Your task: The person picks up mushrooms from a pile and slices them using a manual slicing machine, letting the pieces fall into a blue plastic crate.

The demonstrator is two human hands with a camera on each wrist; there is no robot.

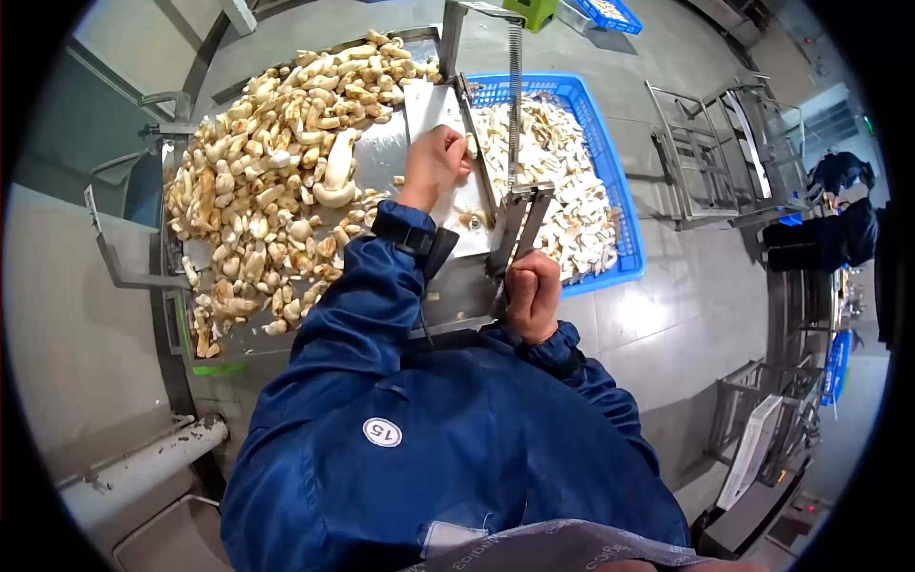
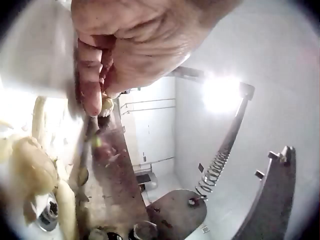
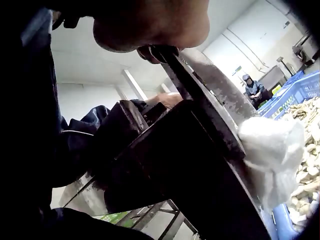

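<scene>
My left hand (image 1: 440,162) is beside the blade of a spring-loaded cutter (image 1: 481,143), over a metal plate. In the left wrist view its thumb and finger pinch a small pale mushroom piece (image 2: 107,106) next to the blade (image 2: 107,185). My right hand (image 1: 536,294) has its fingers curled round the cutter's handle at the near end; in the right wrist view this hand (image 3: 152,25) is above the dark metal arm (image 3: 200,100). Small mushroom pieces (image 1: 469,219) lie on the plate near a bolt.
Whole mushrooms (image 1: 257,181) are heaped on the metal table left of the cutter. To the right stands a blue crate (image 1: 624,210) of sliced mushrooms (image 1: 581,210). Metal racks (image 1: 696,157) and a person in dark clothes (image 1: 839,234) are farther right. White plastic (image 3: 272,150) hangs beside the cutter.
</scene>
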